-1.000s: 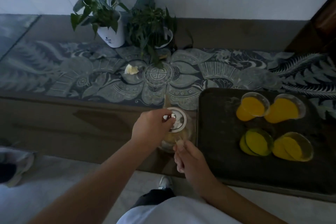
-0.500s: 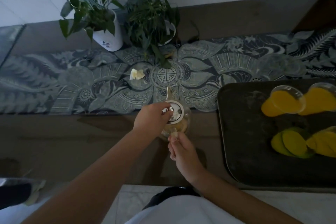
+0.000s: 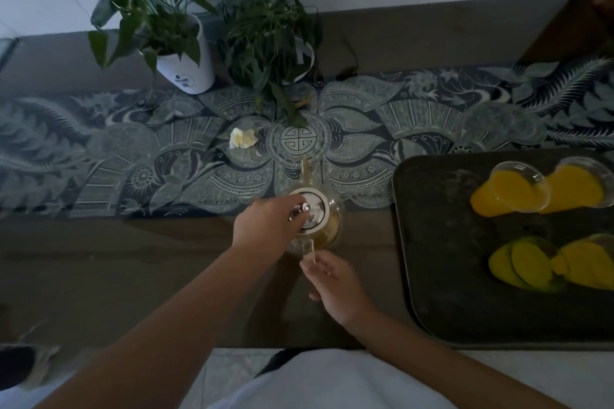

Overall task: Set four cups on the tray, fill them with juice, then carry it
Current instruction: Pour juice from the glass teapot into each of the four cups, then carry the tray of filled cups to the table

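A glass teapot (image 3: 327,231) with a little juice left stands on the dark table, spout pointing away from me. My left hand (image 3: 265,226) pinches the metal knob of its round lid (image 3: 315,209). Just below the clear handle, my right hand (image 3: 332,282) has its fingers loosely apart, touching the handle or just clear of it. On the dark tray (image 3: 438,259) at the right stand several clear cups filled with orange juice: two at the back (image 3: 518,189) (image 3: 578,186) and two at the front (image 3: 528,262) (image 3: 588,262).
A patterned blue-grey runner (image 3: 133,159) crosses the table. Two potted plants (image 3: 172,30) (image 3: 272,36) stand at the back by the wall. A crumpled white tissue (image 3: 242,138) lies on the runner. The table's front edge runs near my body.
My right hand has let go of the teapot handle and slid back toward me. The view has shifted, so the tray sits further right. My left hand stays on the lid knob.
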The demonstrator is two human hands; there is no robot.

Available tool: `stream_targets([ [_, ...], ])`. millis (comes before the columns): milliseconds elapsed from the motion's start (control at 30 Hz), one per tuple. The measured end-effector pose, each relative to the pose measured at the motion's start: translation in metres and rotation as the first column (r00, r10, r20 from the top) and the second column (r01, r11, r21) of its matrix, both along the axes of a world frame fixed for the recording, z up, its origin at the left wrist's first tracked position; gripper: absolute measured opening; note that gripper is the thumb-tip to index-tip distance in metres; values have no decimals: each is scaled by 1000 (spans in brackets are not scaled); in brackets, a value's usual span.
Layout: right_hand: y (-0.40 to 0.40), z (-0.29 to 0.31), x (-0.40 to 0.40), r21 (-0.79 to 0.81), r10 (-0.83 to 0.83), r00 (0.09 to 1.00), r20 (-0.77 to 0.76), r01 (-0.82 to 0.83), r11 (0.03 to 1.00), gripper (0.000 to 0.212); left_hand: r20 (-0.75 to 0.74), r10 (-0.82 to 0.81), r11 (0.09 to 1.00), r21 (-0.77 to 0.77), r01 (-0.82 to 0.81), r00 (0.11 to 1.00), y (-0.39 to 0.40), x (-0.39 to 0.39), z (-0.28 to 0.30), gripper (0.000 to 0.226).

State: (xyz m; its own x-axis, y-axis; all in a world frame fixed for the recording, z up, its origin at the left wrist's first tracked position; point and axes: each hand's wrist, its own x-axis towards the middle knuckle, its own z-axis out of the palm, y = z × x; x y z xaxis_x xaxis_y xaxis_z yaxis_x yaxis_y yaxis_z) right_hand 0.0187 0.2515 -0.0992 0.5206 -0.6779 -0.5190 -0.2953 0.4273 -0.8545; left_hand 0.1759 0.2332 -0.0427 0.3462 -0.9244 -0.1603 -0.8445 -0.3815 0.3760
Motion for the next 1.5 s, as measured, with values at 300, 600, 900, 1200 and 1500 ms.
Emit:
stream_targets([
  [300, -10, 6, -52, -267, 32, 939, -343, -130, 955, 40, -37, 75, 996, 54, -73, 997, -1, -13, -1, 25],
  [600, -33, 90, -193, -538, -23, 939, -342, -176, 824, 15, -137, 80, 981, -164, -103, 987, -1, -94, 34, 52],
  [900, -145, 140, -386, -739, -344, 829, -442, -119, 663, 9, -193, 130, 988, 108, -111, 973, -33, -204, -13, 64],
  [1200, -248, -2, -497, -541, -366, 587, -722, -149, 828, 42, -246, 471, 872, 279, -403, 847, -62, -242, -70, 64],
  [1500, -256, -42, -495, -413, -267, 486, -832, -220, 884, 39, -149, 500, 834, 348, -428, 853, -67, -244, -87, 39],
])
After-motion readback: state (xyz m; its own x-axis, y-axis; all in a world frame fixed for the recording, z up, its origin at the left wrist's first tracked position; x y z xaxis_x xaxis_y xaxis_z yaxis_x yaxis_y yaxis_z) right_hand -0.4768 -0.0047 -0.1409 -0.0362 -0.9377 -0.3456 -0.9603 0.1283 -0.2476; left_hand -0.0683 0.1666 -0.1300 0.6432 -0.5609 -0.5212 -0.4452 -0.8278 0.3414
